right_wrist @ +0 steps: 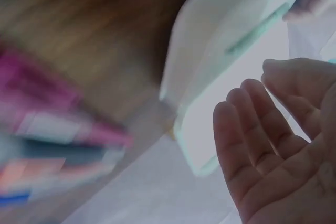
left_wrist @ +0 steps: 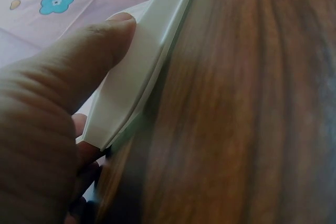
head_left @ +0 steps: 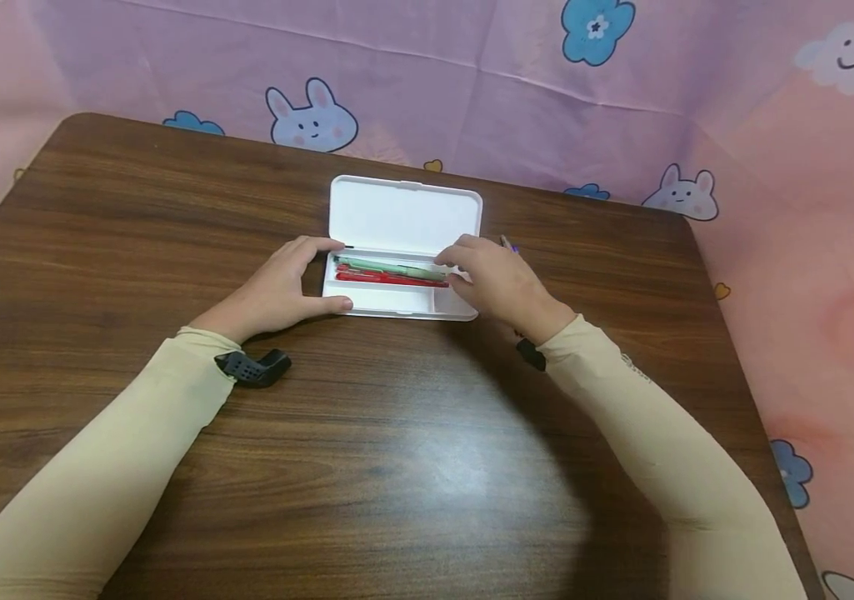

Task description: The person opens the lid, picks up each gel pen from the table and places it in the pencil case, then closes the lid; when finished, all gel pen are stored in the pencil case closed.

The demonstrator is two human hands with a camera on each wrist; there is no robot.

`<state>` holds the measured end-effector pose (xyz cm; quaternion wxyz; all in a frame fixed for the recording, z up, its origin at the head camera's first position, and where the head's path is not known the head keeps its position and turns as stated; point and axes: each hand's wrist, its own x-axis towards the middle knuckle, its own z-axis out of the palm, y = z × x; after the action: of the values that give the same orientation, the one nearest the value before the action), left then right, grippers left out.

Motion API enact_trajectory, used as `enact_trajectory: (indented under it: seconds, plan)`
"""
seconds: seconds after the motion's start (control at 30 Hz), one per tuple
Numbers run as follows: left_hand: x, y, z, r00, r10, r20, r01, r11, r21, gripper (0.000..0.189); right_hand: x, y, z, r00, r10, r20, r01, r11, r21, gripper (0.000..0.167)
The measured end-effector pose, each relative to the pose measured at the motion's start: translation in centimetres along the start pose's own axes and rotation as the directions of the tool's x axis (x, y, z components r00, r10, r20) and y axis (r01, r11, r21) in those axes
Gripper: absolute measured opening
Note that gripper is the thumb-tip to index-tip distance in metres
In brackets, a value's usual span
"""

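A white pencil case [head_left: 407, 215] lies on the table with its lid raised at the back. A green pen [head_left: 397, 267] and red pens [head_left: 389, 278] lie in its rear compartment. My left hand [head_left: 277, 287] grips the case's left end, thumb on the front edge and fingers at the hinge side; the left wrist view shows the thumb [left_wrist: 100, 51] against the case's white wall [left_wrist: 142, 56]. Over the right end hovers my right hand [head_left: 505, 283]. Its slightly bent fingers [right_wrist: 257, 129] hold nothing in the right wrist view.
Blurred pens or markers, one pink [right_wrist: 37, 87] and one with orange and blue parts [right_wrist: 47, 171], lie on the brown table [head_left: 367, 467] right of the case, mostly hidden behind my right hand in the head view. A patterned cloth [head_left: 412, 75] hangs along the table's back edge.
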<state>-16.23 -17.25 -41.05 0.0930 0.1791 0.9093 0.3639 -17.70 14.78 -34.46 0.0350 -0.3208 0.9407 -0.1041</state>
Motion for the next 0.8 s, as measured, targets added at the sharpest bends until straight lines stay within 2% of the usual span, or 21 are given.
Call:
enact_trajectory:
  seconds: [0.13, 0.23, 0.33, 0.4, 0.53, 0.6, 0.7, 0.8]
  plan:
    - [0.1, -0.1, 0.2, 1.000, 0.008, -0.006, -0.008, 1.000, 0.008, 0.090, -2.4, 2.0, -1.2, 0.998, 0.027, -0.063, -0.023, 0.998, 0.061, 0.028]
    - [0.2, -0.3, 0.2, 1.000, 0.009, -0.008, -0.009, 1.000, 0.012, 0.091, -4.2, 3.8, -1.7, 0.993, 0.082, -0.080, -0.073, 0.992, 0.101, 0.031]
    - [0.2, -0.3, 0.2, 1.000, 0.013, -0.008, -0.013, 1.000, 0.013, 0.091, -5.9, 5.7, -2.0, 0.985, 0.160, -0.070, -0.146, 0.974, 0.173, 0.035]
    - [0.2, -0.3, 0.2, 1.000, 0.014, -0.009, -0.014, 1.000, 0.014, 0.091, -6.9, 6.8, -2.0, 0.973, 0.226, -0.047, -0.207, 0.944, 0.257, 0.038]
    - [0.2, -0.2, 0.1, 1.000, 0.013, -0.010, -0.013, 1.000, 0.011, 0.089, -8.8, 8.5, -2.1, 0.941, 0.337, 0.011, -0.312, 0.859, 0.405, 0.044]
    - [0.2, -0.2, 0.1, 1.000, 0.012, -0.008, -0.012, 1.000, 0.010, 0.089, -9.6, 8.9, -2.2, 0.926, 0.373, 0.050, -0.356, 0.825, 0.439, 0.046]
    - [0.1, -0.2, 0.1, 1.000, 0.015, -0.009, -0.015, 1.000, 0.009, 0.088, -10.5, 9.3, -2.1, 0.904, 0.414, 0.108, -0.415, 0.789, 0.452, 0.046]
    - [0.2, -0.2, 0.1, 1.000, 0.020, -0.007, -0.020, 1.000, 0.012, 0.089, -11.0, 9.5, -1.8, 0.891, 0.423, 0.164, -0.448, 0.770, 0.454, 0.047]
